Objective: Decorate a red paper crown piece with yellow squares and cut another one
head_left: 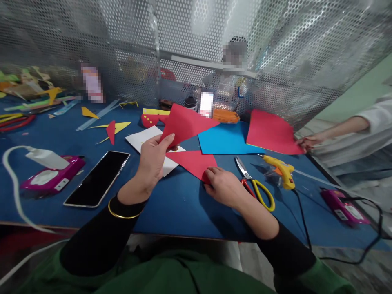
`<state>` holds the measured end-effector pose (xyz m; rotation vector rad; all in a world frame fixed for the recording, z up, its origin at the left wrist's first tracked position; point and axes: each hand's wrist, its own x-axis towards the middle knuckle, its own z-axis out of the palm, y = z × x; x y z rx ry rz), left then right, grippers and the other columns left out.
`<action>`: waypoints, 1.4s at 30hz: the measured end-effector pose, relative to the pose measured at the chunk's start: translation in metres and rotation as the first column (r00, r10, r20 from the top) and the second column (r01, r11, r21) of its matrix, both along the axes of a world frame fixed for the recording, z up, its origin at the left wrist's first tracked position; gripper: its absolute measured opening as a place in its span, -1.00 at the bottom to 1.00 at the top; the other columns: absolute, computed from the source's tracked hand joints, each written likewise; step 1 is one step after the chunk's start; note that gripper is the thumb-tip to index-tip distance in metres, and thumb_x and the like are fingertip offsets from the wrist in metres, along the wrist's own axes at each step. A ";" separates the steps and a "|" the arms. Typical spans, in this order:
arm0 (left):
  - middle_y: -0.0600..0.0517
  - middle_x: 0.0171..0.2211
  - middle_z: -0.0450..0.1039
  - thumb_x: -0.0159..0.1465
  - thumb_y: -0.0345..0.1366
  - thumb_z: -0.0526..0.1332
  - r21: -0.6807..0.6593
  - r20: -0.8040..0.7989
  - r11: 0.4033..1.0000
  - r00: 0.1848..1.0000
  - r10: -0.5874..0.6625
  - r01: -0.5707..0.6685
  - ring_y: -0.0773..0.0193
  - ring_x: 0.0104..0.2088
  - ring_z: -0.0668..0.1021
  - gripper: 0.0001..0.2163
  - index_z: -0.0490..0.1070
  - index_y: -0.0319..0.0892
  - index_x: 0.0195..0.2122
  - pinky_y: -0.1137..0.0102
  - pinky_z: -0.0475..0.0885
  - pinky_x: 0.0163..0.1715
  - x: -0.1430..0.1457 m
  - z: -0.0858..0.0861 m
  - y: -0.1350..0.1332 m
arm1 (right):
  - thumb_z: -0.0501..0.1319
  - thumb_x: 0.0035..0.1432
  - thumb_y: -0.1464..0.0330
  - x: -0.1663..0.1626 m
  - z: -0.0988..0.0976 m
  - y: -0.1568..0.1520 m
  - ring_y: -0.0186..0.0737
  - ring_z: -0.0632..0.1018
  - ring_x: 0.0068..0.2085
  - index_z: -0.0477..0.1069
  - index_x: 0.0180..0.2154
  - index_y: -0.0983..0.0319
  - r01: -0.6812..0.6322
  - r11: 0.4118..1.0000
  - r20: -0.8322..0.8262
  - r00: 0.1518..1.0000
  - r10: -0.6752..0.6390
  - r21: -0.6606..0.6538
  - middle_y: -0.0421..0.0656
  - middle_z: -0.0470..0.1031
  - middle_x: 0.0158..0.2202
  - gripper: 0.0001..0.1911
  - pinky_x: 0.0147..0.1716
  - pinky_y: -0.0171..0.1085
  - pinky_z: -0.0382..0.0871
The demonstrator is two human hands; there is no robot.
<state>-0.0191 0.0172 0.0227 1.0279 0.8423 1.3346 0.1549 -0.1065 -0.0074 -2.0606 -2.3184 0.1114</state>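
My left hand (153,159) is raised above the blue table (171,204) and pinches the corner of a large red paper piece (186,122), lifting it off the surface. My right hand (222,185) lies on the table with curled fingers pressing the near corner of a red paper triangle (192,161). A white sheet (143,141) lies under the red pieces. Yellow-handled scissors (257,188) rest just right of my right hand, untouched.
A yellow glue gun (280,169), a blue sheet (226,139) and a red sheet (271,132) lie at right, where another person's hand (308,142) touches the red sheet. A phone (98,177), a magenta device (53,175) and paper scraps lie left. A perforated metal screen stands behind.
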 end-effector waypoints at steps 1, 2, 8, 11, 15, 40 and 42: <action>0.01 -0.48 0.59 0.06 -0.23 0.45 0.000 0.000 1.000 1.000 -0.004 0.004 0.33 -0.48 0.53 -0.82 0.64 -0.21 -0.36 0.40 0.48 -0.35 0.000 0.000 0.000 | 0.17 0.25 0.37 0.001 0.000 0.000 0.09 0.56 0.02 0.50 -0.07 0.36 -0.004 1.000 0.015 1.000 0.004 0.000 0.19 0.55 0.01 -0.72 -0.03 -0.07 0.43; 0.01 -0.48 0.59 0.06 -0.23 0.45 -0.002 0.000 1.000 1.000 -0.009 0.009 0.33 -0.49 0.53 -0.83 0.64 -0.21 -0.36 0.40 0.48 -0.36 0.000 0.000 -0.001 | 0.16 0.27 0.36 0.002 -0.001 -0.001 0.09 0.56 0.04 0.50 -0.06 0.37 -0.009 1.000 0.027 1.000 0.009 0.001 0.19 0.55 0.02 -0.72 -0.02 -0.07 0.43; 0.00 -0.43 0.60 0.08 -0.21 0.46 0.001 -0.004 0.999 0.999 -0.040 0.040 0.34 -0.48 0.52 -0.83 0.64 -0.18 -0.37 0.40 0.46 -0.36 -0.001 -0.002 -0.002 | 0.18 0.32 0.34 0.001 0.003 -0.007 0.02 0.58 0.04 0.50 -0.02 0.31 -0.049 0.999 0.066 0.997 0.048 0.022 0.11 0.57 0.04 -0.74 -0.01 -0.11 0.47; 0.00 -0.43 0.60 0.09 -0.20 0.46 0.008 -0.015 0.999 0.999 -0.041 0.041 0.34 -0.48 0.51 -0.84 0.64 -0.16 -0.38 0.39 0.46 -0.34 0.000 -0.001 -0.004 | 0.17 0.37 0.29 0.009 0.018 -0.006 -0.06 0.58 0.04 0.49 0.02 0.23 -0.036 0.998 0.093 0.995 0.032 0.044 0.01 0.58 0.05 -0.73 0.00 -0.16 0.48; -0.01 -0.41 0.62 0.09 -0.20 0.45 -0.004 -0.020 0.998 0.998 -0.059 0.059 0.31 -0.46 0.53 -0.84 0.64 -0.17 -0.37 0.37 0.48 -0.34 0.001 0.002 -0.009 | 0.19 0.38 0.22 0.058 0.054 0.018 -0.16 0.57 -0.01 0.44 0.09 0.19 0.097 0.989 0.182 0.976 -0.116 0.111 -0.05 0.50 0.09 -0.68 -0.03 -0.07 0.52; -0.04 -0.36 0.60 0.15 -0.18 0.44 -0.175 0.018 0.958 0.974 -0.225 0.225 0.24 -0.35 0.55 -0.84 0.64 -0.15 -0.35 0.35 0.49 -0.29 -0.005 0.008 -0.025 | 0.16 0.41 0.23 0.257 0.045 0.172 -0.14 0.55 0.04 0.40 0.14 0.22 0.009 0.992 0.284 0.958 -0.044 0.123 -0.02 0.45 0.13 -0.65 0.01 -0.03 0.49; -0.03 -0.35 0.61 0.14 -0.20 0.44 -0.169 0.027 0.967 0.982 -0.188 0.190 0.26 -0.36 0.55 -0.85 0.64 -0.17 -0.36 0.37 0.48 -0.29 -0.006 0.010 -0.023 | 0.19 0.39 0.25 0.243 0.049 0.186 -0.14 0.55 0.03 0.38 0.15 0.25 -0.037 0.981 0.301 0.953 -0.023 0.193 -0.01 0.45 0.14 -0.63 0.00 0.00 0.49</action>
